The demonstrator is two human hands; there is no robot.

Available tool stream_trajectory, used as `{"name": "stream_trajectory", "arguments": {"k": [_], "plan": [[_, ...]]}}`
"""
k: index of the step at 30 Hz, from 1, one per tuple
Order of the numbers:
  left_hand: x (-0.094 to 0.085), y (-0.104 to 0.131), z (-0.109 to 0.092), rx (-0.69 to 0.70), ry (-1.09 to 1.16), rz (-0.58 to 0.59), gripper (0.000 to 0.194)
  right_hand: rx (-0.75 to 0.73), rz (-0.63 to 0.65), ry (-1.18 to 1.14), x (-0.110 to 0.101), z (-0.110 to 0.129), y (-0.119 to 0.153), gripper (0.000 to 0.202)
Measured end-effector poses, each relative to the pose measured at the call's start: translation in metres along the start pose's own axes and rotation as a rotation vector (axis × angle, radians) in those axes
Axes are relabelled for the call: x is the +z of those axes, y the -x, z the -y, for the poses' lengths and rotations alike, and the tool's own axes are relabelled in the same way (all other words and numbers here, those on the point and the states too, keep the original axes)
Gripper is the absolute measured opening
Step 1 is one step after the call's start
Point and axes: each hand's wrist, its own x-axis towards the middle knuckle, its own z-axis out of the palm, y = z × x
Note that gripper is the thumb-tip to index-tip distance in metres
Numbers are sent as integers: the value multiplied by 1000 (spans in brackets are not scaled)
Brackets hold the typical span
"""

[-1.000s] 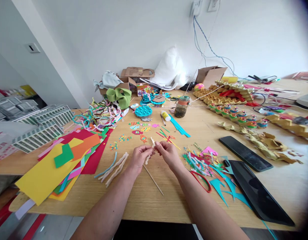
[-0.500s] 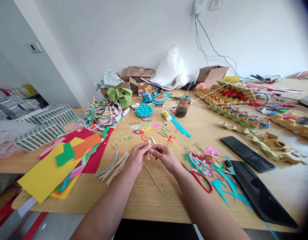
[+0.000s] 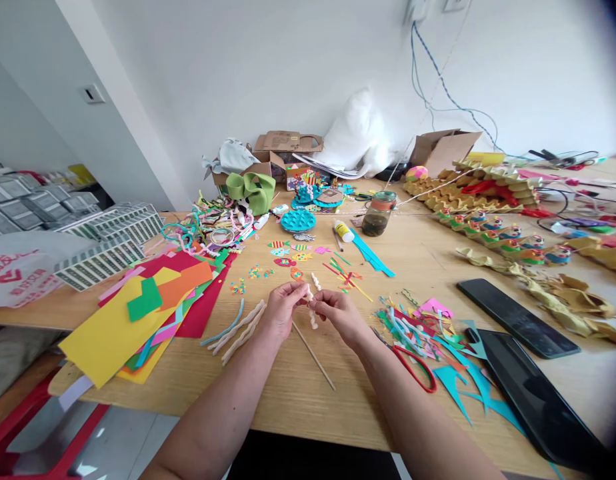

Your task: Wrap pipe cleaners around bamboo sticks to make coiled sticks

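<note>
Both bare forearms enter at the bottom of the frame and slant inward, so the hands meet near the centre, just above the light wooden tabletop [image 3: 268,393]. The left hand [image 3: 282,310] points up and to the right, its thumb and forefinger pinched together and the other fingers bent. The right hand [image 3: 342,315] points up and to the left, thumb and fingertips drawn together, with its fingers curled under.

Between the fingertips is a cream-white, fuzzy, twisted craft strip [image 3: 314,324]. The left hand grips it at a pale section by the thumb; the right fingertips close on it from the other side. One end juts up above the fingers, and a knobbly length hangs below them, in the gap between the hands.

A thin, straight wooden stick [image 3: 315,359] lies slanted on the tabletop just below the hands. Left of the left hand lie pale, wavy fuzzy strips [image 3: 245,332] and a light-blue fuzzy strip [image 3: 227,331]. Beyond the fingertips, toward the frame's centre, are small, flat, multicoloured paper fish [image 3: 285,262]. Red-handled scissors [image 3: 422,373] lie beside the right forearm, at the lower right, near a heap of mixed coloured scraps [image 3: 413,327].
</note>
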Motion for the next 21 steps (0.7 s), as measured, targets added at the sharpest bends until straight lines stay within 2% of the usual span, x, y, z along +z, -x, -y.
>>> {"name": "stream_trajectory", "arguments": {"k": [8, 14, 18, 21], "plan": [[-4, -3, 5, 82, -69, -43, 12, 1, 11, 44, 1, 1, 0, 16], [-3, -3, 5, 171, -147, -63, 14, 9, 8, 19, 2, 2, 0, 23], [-2, -1, 4, 225, -203, -110, 15, -67, -49, 53, 3, 1, -1, 33], [0, 0, 4, 241, -258, -118, 16, -113, -129, 117, 4, -1, -2, 33]]}}
